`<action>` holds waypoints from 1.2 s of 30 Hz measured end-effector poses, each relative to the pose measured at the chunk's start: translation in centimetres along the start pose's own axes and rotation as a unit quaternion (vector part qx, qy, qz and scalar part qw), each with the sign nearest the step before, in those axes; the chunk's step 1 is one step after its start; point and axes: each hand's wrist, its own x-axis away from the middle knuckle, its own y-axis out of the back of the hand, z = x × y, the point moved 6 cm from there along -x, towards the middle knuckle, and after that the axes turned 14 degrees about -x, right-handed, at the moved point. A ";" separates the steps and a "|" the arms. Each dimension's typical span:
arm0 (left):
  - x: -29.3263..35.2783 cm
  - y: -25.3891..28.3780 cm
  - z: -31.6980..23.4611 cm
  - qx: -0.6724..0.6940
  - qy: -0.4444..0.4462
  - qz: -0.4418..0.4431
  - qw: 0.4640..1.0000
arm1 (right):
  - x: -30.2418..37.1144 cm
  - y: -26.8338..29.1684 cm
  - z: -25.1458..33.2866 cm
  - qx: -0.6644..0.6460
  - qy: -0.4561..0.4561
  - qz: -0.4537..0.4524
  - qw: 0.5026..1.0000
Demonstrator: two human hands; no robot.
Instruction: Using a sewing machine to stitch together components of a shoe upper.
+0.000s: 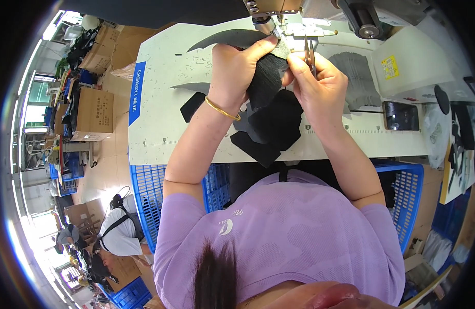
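My left hand is closed on a black fabric piece, its thumb pressed on the upper edge, just below the sewing machine's needle area. My right hand is closed too, its thumb and finger at the right edge of that piece. Thread snips are tucked in the right hand with their blades pointing up and away. A grey curved piece extends left behind my left hand. More black cut pieces lie overlapped on the white table under my wrists.
A stack of grey pieces lies right of my right hand. A phone rests near the table's right end. Blue plastic baskets stand below the front edge. Thread scraps dot the tabletop. Another person is at the lower left.
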 end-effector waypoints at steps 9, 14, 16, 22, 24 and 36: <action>-0.4 0.2 -0.7 -0.044 -0.032 0.020 0.998 | 0.0 -0.1 0.0 -0.008 0.000 -0.002 1.000; -1.0 0.2 -0.4 -0.015 -0.054 0.041 0.998 | 0.0 -0.1 -0.1 0.011 -0.002 -0.012 1.000; -1.3 0.4 -0.6 -0.053 -0.103 0.031 0.993 | -0.1 -0.4 0.2 0.027 0.007 -0.021 0.999; -0.6 0.5 -0.5 -0.061 -0.069 0.040 0.995 | 0.0 -0.1 0.0 0.028 0.013 -0.012 0.999; -0.1 -0.1 0.2 -0.016 0.016 0.132 0.991 | 0.0 -0.1 0.0 0.032 0.005 -0.012 0.999; -2.1 0.7 0.4 0.015 -0.020 0.160 0.987 | 0.3 -0.6 -0.8 -0.008 0.004 0.012 1.000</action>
